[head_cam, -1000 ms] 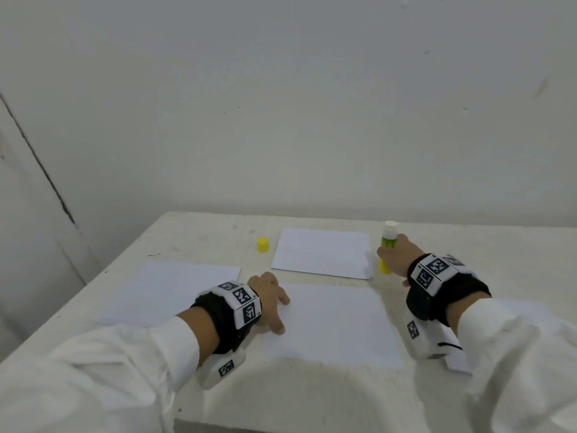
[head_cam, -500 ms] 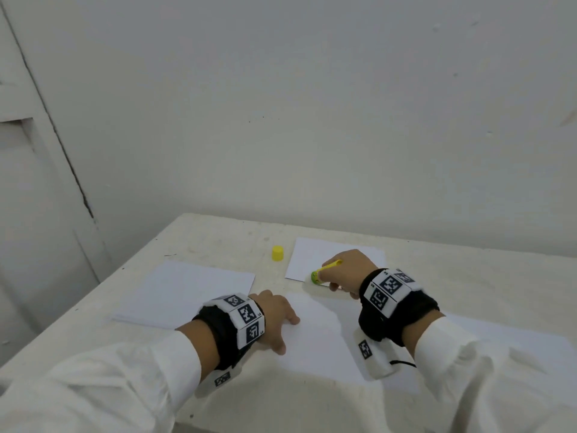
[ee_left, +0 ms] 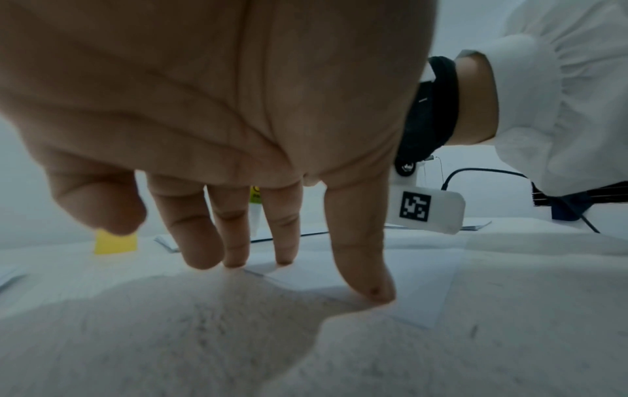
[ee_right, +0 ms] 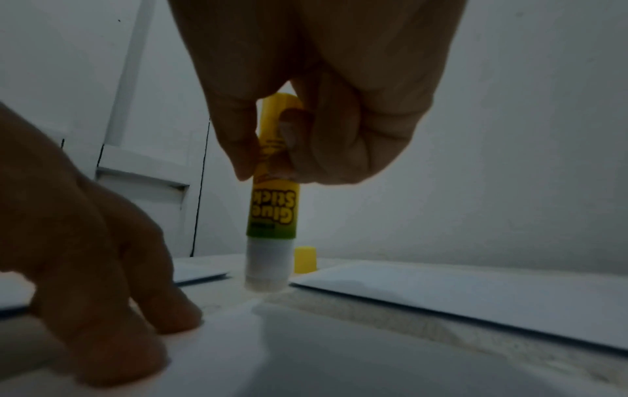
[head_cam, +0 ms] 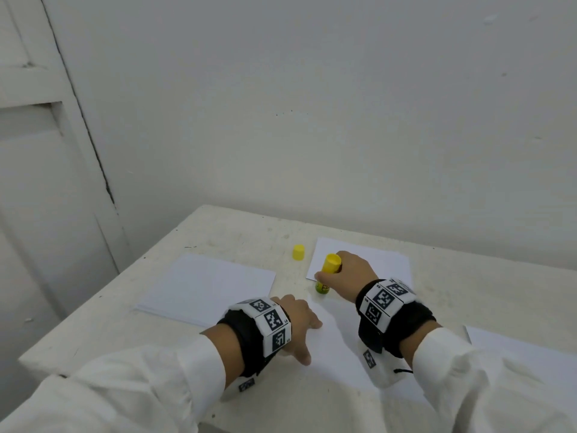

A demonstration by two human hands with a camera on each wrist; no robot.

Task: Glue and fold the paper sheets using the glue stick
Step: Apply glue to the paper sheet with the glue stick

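My right hand [head_cam: 346,276] grips the yellow glue stick [head_cam: 327,270] upside down, its white tip [ee_right: 265,282] down at the far left corner of the centre paper sheet [head_cam: 340,354]. I cannot tell whether the tip touches the paper. In the right wrist view the thumb and fingers [ee_right: 306,139] pinch the glue stick [ee_right: 271,209] near its upper end. My left hand [head_cam: 298,323] lies on the sheet's left edge, its straight fingertips [ee_left: 375,290] pressing the centre sheet [ee_left: 418,295]. The stick's yellow cap [head_cam: 298,252] stands alone on the table.
A stack of white sheets [head_cam: 206,289] lies at the left and another sheet [head_cam: 381,260] beyond my right hand. More paper [head_cam: 518,354] lies at the right. The white table [head_cam: 237,232] meets a wall behind and ends at the left.
My right hand carried the glue stick from the right of the far sheet leftward and turned it tip down at the centre sheet's corner. The left hand stayed on the sheet.
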